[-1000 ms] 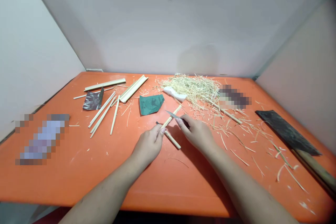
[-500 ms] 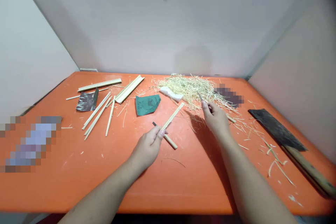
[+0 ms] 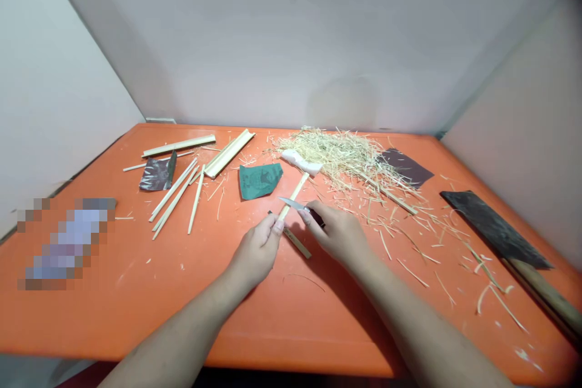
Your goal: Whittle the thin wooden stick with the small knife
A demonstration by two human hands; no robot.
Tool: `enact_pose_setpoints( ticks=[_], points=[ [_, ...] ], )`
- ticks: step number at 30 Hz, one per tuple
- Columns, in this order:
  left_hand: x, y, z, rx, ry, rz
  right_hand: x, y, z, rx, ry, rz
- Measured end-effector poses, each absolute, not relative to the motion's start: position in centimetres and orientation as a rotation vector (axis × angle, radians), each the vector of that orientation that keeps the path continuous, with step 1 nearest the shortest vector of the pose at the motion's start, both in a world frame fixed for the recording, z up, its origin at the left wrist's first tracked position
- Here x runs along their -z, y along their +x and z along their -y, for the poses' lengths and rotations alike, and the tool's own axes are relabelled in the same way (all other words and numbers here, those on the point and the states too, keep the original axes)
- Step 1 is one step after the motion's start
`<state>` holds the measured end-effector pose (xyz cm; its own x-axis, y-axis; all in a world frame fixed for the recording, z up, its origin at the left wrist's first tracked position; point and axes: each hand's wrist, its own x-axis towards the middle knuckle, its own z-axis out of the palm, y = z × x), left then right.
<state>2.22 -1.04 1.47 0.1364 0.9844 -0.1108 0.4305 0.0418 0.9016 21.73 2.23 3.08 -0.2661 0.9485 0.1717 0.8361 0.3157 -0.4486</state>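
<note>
My left hand [image 3: 257,250] is closed around the near end of a pale bamboo strip [image 3: 297,189], which points away from me and to the right. In my right hand [image 3: 342,230] is a small knife [image 3: 293,203] with a dark handle. Its blade lies across the strip, just beyond my left fingertips. Beneath the strip, on the table, is another thin wooden piece [image 3: 297,244], its far part hidden by my left hand. A green sheet of sandpaper [image 3: 260,181] lies just beyond my hands.
On the orange table [image 3: 191,309], a heap of shavings [image 3: 336,154] lies at the back beside a white piece [image 3: 300,162]. Several thin sticks [image 3: 175,194] and split bamboo pieces [image 3: 230,153] are left. A cleaver [image 3: 495,224] lies right, near a dark sheet [image 3: 404,167].
My right hand has come left and toward me with the knife, from beside the shavings to the strip. My left hand keeps its hold. The view has shifted slightly.
</note>
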Motion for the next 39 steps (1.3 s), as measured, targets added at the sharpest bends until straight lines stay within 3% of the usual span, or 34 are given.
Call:
enact_pose_setpoints(
  ticks=[11, 17, 24, 31, 39],
  points=[
    [-1.9, 1.9, 0.9, -0.75, 1.566, -1.364, -3.4, 22.5, -2.5, -0.351, -1.527, 2.212],
    [-2.5, 2.3, 2.1, -0.721, 1.597, -1.289, -2.7, 26.4, -5.9, -0.132, -1.991, 1.837],
    [-1.7, 2.5, 1.4, -0.756, 1.224, -1.19, -2.6, 25.1, -5.1, -0.528, -1.56, 1.674],
    [-1.7, 2.5, 1.2, -0.755, 1.494, -1.309, -2.4, 22.2, -3.5, -1.116, -1.339, 1.554],
    [-2.2, 2.6, 1.2, -0.497, 1.909, -1.538, -2.5, 22.0, -3.3, -1.231, -1.344, 1.451]
  ],
)
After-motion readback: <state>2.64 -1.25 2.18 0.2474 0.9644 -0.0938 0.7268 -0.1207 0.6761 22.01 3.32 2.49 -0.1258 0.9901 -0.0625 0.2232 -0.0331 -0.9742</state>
